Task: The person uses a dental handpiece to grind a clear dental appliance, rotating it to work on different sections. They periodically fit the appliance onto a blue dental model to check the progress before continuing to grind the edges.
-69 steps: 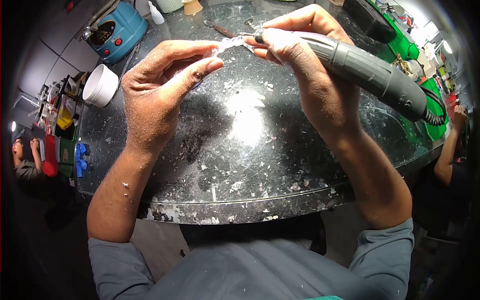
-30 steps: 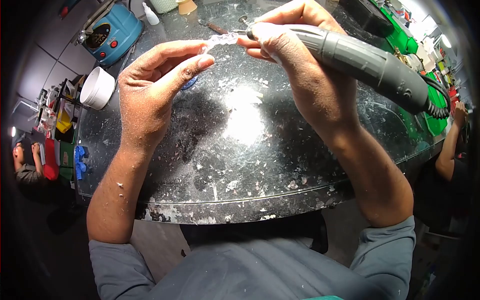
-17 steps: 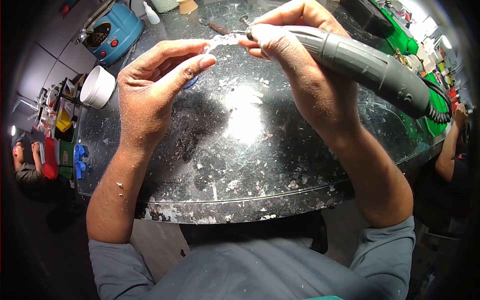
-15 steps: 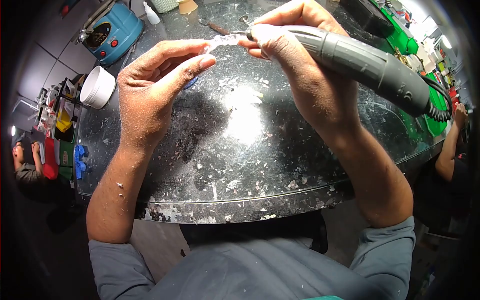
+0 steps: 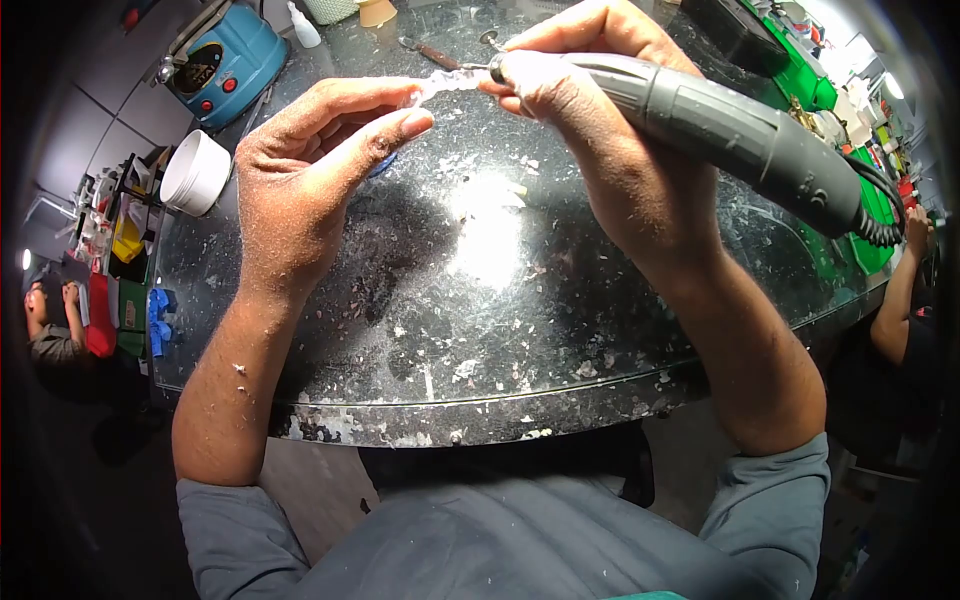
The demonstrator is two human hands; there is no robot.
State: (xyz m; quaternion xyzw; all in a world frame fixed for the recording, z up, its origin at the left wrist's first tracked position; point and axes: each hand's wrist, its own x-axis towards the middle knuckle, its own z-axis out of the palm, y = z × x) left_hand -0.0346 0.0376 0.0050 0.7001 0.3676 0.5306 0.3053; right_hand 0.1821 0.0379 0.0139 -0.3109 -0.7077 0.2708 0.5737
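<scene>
Between the thumb and fingers of my left hand [image 5: 310, 170] is one end of a clear dental aligner [image 5: 452, 82], its scalloped edge showing. My right hand [image 5: 610, 130] is wrapped round a dark grey rotary handpiece [image 5: 720, 130], whose corded end points to the lower right. The handpiece's tip lies right at the aligner's right end, and fingertips of my right hand are close against that end too. Pale dust coats both hands. Just beyond the tip, a small disc-headed bur [image 5: 489, 38] shows above the table.
The dark table [image 5: 480, 350] is strewn with pale scraps. A brown-handled tool [image 5: 432, 54] lies beyond the aligner. At the left stand a white tub [image 5: 196, 172] and a blue machine [image 5: 228, 70]; a white dropper bottle [image 5: 303, 26] is behind. Green bins [image 5: 800, 70] line the right; other people sit at both sides.
The handpiece and my right hand have shifted very slightly. My left hand and the aligner stay nearly in place.
</scene>
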